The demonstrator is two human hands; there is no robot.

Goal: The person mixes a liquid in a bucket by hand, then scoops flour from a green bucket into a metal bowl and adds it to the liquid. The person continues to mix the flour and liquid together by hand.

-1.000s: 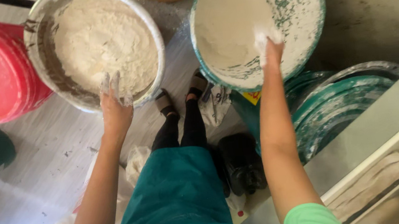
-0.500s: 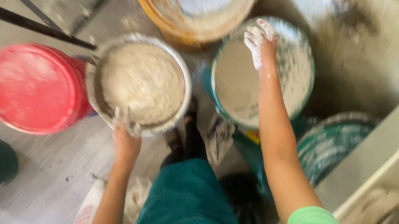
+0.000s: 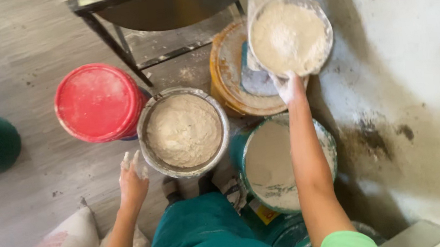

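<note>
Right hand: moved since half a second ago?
Yes. The right hand was over the green bucket of flour; now it is beyond that bucket's far rim, gripping the edge of a flour-filled bowl above the orange bucket.

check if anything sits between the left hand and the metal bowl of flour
Nothing visible does. The left hand hovers open just off the lower left rim of the metal bowl of flour, with only bare floor in the gap.
</note>
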